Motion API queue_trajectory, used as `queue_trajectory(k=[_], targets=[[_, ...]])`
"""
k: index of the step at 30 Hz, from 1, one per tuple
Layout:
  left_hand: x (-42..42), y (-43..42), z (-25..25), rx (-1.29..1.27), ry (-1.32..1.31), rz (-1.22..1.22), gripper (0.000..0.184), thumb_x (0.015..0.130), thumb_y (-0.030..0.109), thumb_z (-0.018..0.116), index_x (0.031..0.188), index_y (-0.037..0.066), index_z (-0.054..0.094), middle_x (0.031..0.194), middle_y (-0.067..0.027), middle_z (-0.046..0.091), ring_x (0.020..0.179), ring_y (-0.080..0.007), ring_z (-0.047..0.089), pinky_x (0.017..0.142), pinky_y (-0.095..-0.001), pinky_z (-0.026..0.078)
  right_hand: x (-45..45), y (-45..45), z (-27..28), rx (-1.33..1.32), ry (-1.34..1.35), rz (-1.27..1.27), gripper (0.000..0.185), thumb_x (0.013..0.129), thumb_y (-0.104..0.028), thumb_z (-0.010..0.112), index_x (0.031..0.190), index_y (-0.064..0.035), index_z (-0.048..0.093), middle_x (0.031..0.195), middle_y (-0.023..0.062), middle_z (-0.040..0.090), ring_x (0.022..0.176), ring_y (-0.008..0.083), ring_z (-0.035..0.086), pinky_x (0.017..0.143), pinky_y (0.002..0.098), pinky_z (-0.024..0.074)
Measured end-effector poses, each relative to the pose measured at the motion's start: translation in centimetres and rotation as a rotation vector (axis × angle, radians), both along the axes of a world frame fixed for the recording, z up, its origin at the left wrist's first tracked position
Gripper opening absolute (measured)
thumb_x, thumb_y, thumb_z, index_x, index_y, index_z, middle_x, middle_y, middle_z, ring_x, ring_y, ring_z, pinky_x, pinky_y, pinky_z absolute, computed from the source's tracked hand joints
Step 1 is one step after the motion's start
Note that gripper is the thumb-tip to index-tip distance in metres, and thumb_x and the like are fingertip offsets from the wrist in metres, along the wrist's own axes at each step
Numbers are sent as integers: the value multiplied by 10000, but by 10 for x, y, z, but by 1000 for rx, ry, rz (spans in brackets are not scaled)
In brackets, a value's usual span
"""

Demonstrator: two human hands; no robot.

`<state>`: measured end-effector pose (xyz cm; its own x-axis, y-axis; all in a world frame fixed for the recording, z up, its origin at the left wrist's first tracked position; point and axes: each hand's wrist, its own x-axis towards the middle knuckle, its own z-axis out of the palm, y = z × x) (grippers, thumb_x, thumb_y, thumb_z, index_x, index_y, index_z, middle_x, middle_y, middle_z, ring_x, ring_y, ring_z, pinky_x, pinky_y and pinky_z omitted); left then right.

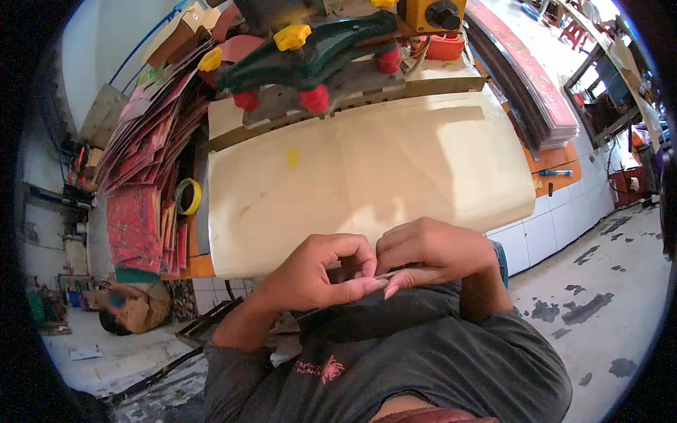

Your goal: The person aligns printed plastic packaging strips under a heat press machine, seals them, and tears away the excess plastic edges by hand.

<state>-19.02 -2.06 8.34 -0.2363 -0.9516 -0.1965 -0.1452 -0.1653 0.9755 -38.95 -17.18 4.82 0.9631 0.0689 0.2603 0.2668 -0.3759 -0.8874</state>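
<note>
My left hand [310, 271] and my right hand [436, 255] meet in front of my chest, just off the near edge of a cream-coloured board or sheet [352, 176]. On both hands the fingers are bent, and thumbs and forefingers are pinched together with the tips close to each other. Anything between them is too small or hidden to make out. Behind the sheet stands a machine with a dark green bar [310, 56], yellow knobs [292, 37] and red round fittings [314, 99].
Stacked red printed sheets [134, 218] lie at the left beside a roll of yellow tape [187, 197]. More flat pink sheets [536, 84] are piled at the right. A blue marker [556, 173] rests on the orange table edge. Another person [144, 310] is low at the left.
</note>
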Motion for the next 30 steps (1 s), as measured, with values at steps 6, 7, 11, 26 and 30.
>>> queue_trajectory(k=[6,7,11,26,30], targets=[[-2,11,-6,-55,-60,-107,148,891,157,748,920,50,650,831,11,639,738,-70,574,648,-243,463,-3,13,-3,-36,65,121,274,943,-291,678,1037,-35,687,955,155,679,913,368,668,762,455,521],[-3,13,-7,-54,-59,-108,148,891,157,748,920,50,650,831,11,639,738,-70,574,648,-243,463,-3,17,-5,-32,84,146,245,945,-266,669,1040,-41,687,958,161,676,922,372,670,765,461,524],[-8,16,-4,-138,-220,-164,184,908,190,752,936,36,655,859,-50,660,733,-143,621,664,-283,498,-4,23,-10,-189,157,174,218,925,-196,655,1068,-36,695,1010,180,680,945,384,672,797,479,526],[-17,39,-17,-148,-195,-316,171,919,161,715,916,54,582,831,-74,527,751,-227,554,684,-369,460,5,43,-34,-137,216,417,267,846,-85,603,1078,26,677,1097,257,677,1049,436,651,907,489,520],[-20,48,-27,-133,-160,-278,187,915,162,716,912,52,565,835,-78,519,766,-243,544,700,-371,456,4,41,-28,-57,229,414,253,864,-91,585,1069,36,663,1089,261,679,1046,443,647,894,495,515]])
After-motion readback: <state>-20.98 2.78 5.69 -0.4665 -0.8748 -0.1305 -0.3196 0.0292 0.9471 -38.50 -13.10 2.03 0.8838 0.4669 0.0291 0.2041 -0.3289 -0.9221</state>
